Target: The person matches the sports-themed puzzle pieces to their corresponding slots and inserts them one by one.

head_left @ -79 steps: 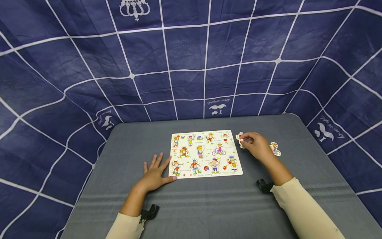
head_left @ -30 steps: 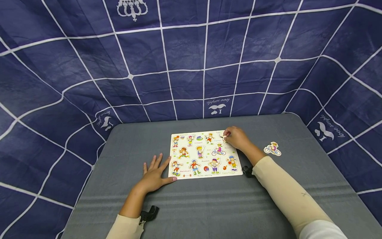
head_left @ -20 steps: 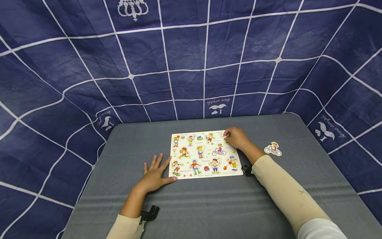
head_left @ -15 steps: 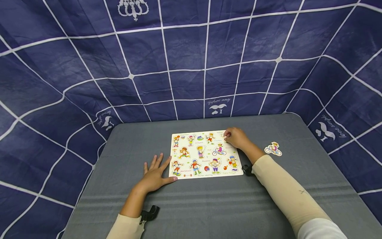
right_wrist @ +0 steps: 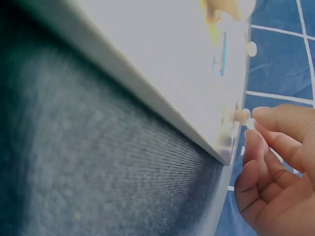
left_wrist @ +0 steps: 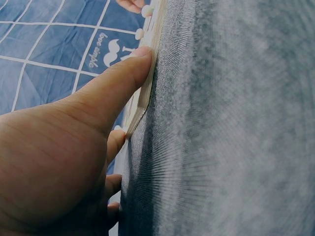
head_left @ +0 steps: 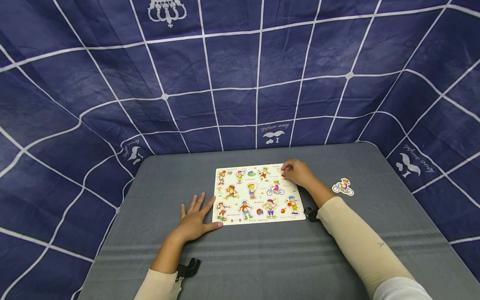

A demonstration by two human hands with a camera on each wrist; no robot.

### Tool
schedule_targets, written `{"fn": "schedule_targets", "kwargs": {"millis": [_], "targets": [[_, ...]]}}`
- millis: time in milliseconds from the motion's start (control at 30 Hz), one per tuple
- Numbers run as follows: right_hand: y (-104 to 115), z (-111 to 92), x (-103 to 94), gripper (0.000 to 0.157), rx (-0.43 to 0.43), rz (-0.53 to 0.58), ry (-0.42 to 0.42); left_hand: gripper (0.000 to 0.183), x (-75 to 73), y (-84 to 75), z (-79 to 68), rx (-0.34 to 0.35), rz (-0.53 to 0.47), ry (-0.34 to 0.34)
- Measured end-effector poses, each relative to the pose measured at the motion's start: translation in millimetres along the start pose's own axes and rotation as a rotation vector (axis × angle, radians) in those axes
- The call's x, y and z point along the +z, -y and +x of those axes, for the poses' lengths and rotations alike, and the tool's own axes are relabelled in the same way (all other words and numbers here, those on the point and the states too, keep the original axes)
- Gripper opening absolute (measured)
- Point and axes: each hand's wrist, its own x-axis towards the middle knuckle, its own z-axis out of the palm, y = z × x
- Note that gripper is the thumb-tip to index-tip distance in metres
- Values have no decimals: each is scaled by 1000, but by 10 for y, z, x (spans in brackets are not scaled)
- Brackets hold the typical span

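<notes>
A white peg puzzle board (head_left: 240,221), printed with sports figures, lies on the grey table. My left hand (head_left: 193,225) is spread flat at its left side, the thumb (left_wrist: 130,66) resting on the board's near left corner. At the far right corner, my right hand (head_left: 298,173) pinches a tennis-player puzzle piece (head_left: 283,176) lying on the board. The right wrist view has thumb and fingers around a small white knob (right_wrist: 250,123); the fingers partly hide the piece. Off to the right lies a loose cyclist puzzle piece (head_left: 343,187).
Several figure pieces with knobs (left_wrist: 147,10) sit on the board, including another cyclist (head_left: 275,188). A blue checked cloth (head_left: 232,66) surrounds the table's back and sides. Black wrist mounts (head_left: 188,268) are strapped to both forearms.
My right hand has carried the tennis-player piece leftward from the table onto the board's far right corner. It has barely shifted over the last second. The left hand has stayed put.
</notes>
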Motion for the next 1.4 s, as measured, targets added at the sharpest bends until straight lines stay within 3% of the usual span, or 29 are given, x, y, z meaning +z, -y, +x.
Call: {"fn": "schedule_targets", "kwargs": {"millis": [400, 733, 1400], "targets": [[-10, -123, -108, 20, -11, 131, -136, 97, -4, -9, -4, 1, -5, -1], [-33, -275, -126, 21, -20, 167, -225, 97, -10, -10, -8, 2, -7, -5], [-116, -493, -223, 25, -1, 226, -261, 98, 1, -12, -5, 1, -1, -4]]}}
